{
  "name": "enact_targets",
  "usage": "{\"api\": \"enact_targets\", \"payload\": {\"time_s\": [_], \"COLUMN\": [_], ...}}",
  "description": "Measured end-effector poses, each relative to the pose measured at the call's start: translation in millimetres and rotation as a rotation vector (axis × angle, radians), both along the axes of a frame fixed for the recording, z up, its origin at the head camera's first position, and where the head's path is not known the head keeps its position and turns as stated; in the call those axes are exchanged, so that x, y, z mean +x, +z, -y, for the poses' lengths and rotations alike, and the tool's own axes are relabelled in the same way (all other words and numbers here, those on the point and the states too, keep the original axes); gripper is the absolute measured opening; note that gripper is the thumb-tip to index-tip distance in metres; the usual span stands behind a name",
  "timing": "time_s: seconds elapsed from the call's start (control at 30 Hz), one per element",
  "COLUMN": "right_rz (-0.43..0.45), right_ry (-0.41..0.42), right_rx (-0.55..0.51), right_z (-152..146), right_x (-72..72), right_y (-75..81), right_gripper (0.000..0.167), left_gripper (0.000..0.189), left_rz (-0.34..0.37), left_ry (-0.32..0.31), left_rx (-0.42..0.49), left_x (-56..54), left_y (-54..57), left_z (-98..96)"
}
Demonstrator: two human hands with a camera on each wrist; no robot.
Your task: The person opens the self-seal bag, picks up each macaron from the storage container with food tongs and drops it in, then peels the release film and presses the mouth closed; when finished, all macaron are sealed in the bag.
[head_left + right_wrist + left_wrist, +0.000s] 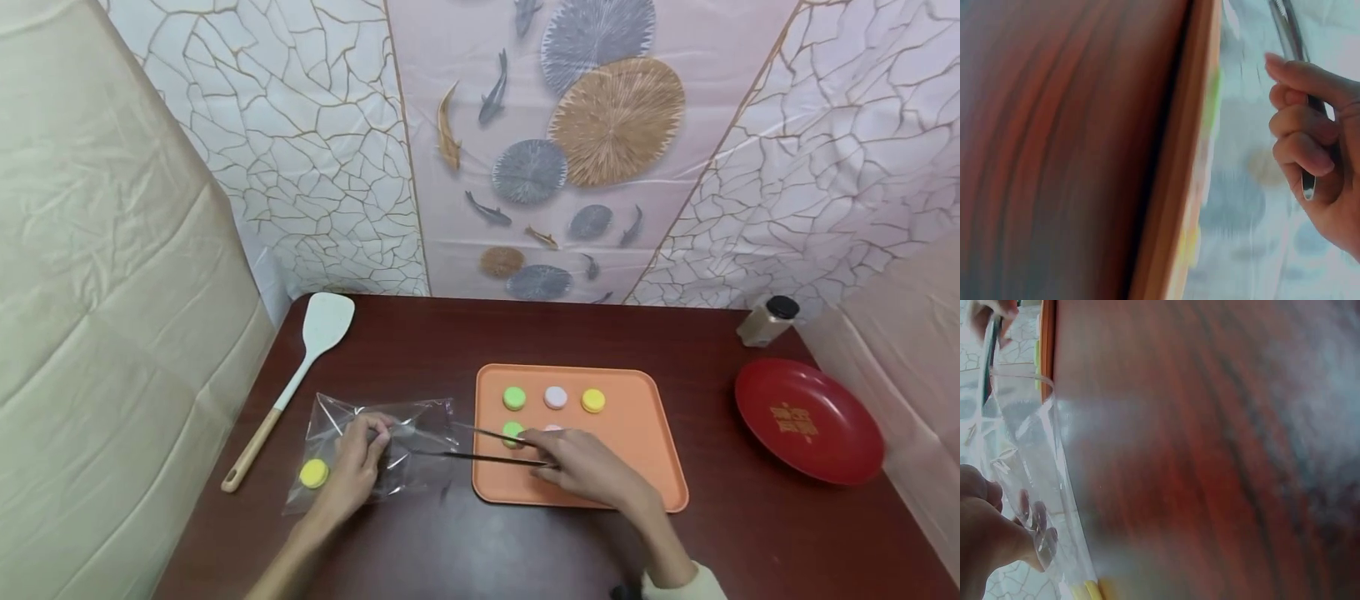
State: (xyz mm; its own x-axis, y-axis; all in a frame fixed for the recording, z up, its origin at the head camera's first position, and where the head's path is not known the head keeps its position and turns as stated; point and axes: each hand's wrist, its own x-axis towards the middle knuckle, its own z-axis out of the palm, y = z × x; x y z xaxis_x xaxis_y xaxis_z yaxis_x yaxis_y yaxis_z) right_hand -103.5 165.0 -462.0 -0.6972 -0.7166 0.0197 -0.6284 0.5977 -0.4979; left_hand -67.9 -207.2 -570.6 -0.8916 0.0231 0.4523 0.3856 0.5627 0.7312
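A clear plastic bag [427, 414] lies at the left of the table, and my left hand [358, 458] holds it, with fingertips showing through the film in the left wrist view. Inside its near-left corner is a yellow macaron [313, 473]. My right hand [581, 467] grips long metal tongs [487, 457] over the orange tray [630, 442]. The two spread arms of the tongs point left, their tips at the bag's right end. On the tray sit green [513, 397], pale pink [555, 397] and yellow [593, 401] macarons; the right hand partly hides another pink one.
A white spatula [324, 325] with a wooden handle lies left of the bag. At the right stand a red oval dish [832, 425] and a black-capped jar [767, 323]. Patterned cloth [337, 167] hangs behind the table.
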Motion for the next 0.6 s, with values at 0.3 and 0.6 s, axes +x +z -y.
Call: {"api": "enact_targets", "payload": {"time_s": [0.3,0.6], "right_rz": [0.012,-0.152], "right_ry": [-0.341,-0.507], "right_rx": [-0.095,-0.05], "right_z": [-92,-159], "right_x": [17.0,34.5], "right_y": [3.8,-9.5], "right_gripper": [0.038,0.043], "left_gripper": [0.015,0.026], "left_rz": [0.045,-0.007], "left_ry": [-0.043,-0.057], "left_rx": [-0.009,-0.067], "left_x": [-1.1,-1.6], "left_y": [-8.1,-11.1], "left_z": [2.5,4.8]}}
